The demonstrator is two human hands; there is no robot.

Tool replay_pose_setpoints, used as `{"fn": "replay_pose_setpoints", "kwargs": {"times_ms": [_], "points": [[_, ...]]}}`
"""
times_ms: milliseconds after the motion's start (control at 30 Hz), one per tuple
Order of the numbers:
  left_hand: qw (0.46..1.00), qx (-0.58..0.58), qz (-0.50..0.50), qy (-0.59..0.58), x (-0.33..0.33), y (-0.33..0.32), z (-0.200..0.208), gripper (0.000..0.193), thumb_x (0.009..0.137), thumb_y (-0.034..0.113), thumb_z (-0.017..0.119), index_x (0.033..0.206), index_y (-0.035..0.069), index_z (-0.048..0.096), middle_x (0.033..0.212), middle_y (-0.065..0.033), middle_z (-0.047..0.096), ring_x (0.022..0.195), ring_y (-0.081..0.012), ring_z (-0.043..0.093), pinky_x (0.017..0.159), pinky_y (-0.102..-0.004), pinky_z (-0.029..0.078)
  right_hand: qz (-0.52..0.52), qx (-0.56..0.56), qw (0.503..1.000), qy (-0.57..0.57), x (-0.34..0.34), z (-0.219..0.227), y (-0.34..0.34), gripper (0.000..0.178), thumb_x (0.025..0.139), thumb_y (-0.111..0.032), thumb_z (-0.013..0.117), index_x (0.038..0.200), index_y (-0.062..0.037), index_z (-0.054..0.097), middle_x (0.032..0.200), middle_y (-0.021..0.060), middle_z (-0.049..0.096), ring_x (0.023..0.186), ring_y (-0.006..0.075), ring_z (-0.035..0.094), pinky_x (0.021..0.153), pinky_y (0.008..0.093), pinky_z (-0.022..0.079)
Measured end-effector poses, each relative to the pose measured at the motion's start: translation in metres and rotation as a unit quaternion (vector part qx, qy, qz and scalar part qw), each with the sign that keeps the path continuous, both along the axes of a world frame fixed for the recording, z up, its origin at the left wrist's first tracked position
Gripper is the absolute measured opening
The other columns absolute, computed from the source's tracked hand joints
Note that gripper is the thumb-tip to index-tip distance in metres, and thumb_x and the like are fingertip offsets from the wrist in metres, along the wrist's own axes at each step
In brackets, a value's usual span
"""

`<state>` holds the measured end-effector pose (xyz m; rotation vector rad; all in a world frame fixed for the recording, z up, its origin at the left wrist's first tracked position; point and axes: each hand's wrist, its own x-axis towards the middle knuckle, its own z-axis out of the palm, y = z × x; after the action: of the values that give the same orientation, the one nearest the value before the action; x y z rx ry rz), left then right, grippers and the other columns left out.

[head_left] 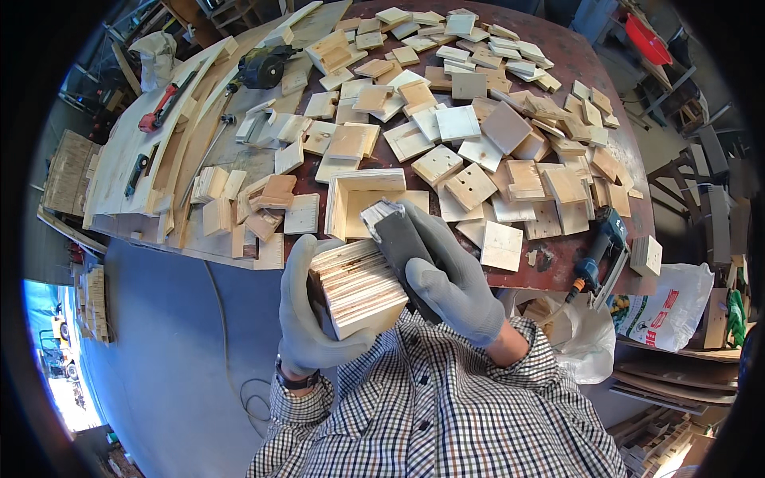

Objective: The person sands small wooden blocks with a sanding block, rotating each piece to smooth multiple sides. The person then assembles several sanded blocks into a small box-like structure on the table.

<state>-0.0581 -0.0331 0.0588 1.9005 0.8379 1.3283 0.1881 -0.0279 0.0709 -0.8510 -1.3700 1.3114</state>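
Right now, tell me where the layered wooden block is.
In the head view, the layered wooden block is just below and left of centre, held in the left hand, beside the dark block in the right hand.

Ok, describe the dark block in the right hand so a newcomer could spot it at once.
Start at the dark red table, strewn with pale wood pieces; come to its near edge. There the gloved right hand grips the dark block, beside a striped wooden block in the left hand. Its long dark face and ragged, whitish far end set it apart from that wood.
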Motion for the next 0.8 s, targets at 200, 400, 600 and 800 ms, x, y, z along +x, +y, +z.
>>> {"fn": "replay_pose_setpoints", "kwargs": {"times_ms": [200,400,600,800], "points": [[0.983,0.026,0.122,0.133,-0.004,-0.002,0.000,0.124,0.066,0.012,0.096,0.165,-0.003,0.023,0.147,-0.0252,0.058,0.128,-0.0351,0.066,0.106,-0.0465,0.057,0.097,0.229,0.964,-0.088,0.035,0.020,-0.007,0.074,0.105,-0.042,0.066,0.158,0.0065,0.047,0.158,0.0319,0.047,0.145,0.0432,0.051,0.121,0.0489,0.040],[0.982,0.053,0.093,0.152,0.003,-0.002,0.008,0.128,0.066,0.014,0.098,0.167,-0.003,0.021,0.144,-0.0245,0.060,0.127,-0.0353,0.066,0.107,-0.0459,0.054,-0.039,0.251,0.954,-0.158,0.033,0.026,0.009,0.072,0.104,-0.037,0.067,0.158,0.0054,0.047,0.156,0.0288,0.048,0.140,0.0418,0.054,0.120,0.0501,0.039],[0.979,0.089,0.041,0.178,0.002,-0.010,0.019,0.130,0.070,0.014,0.098,0.168,-0.005,0.015,0.150,-0.0301,0.057,0.132,-0.0374,0.065,0.110,-0.0450,0.055,-0.038,0.284,0.908,-0.305,0.031,0.008,0.033,0.065,0.103,-0.038,0.069,0.156,-0.0046,0.053,0.150,0.0290,0.049,0.133,0.0451,0.057,0.113,0.0506,0.046],[0.985,0.054,0.085,0.137,0.006,-0.012,0.009,0.128,0.064,0.024,0.104,0.163,-0.006,0.030,0.148,-0.0245,0.057,0.126,-0.0377,0.063,0.108,-0.0467,0.051,-0.067,0.364,0.883,-0.289,0.016,0.039,0.029,0.065,0.096,-0.034,0.076,0.153,-0.0093,0.057,0.149,0.0273,0.051,0.125,0.0449,0.060,0.107,0.0519,0.049]]}}
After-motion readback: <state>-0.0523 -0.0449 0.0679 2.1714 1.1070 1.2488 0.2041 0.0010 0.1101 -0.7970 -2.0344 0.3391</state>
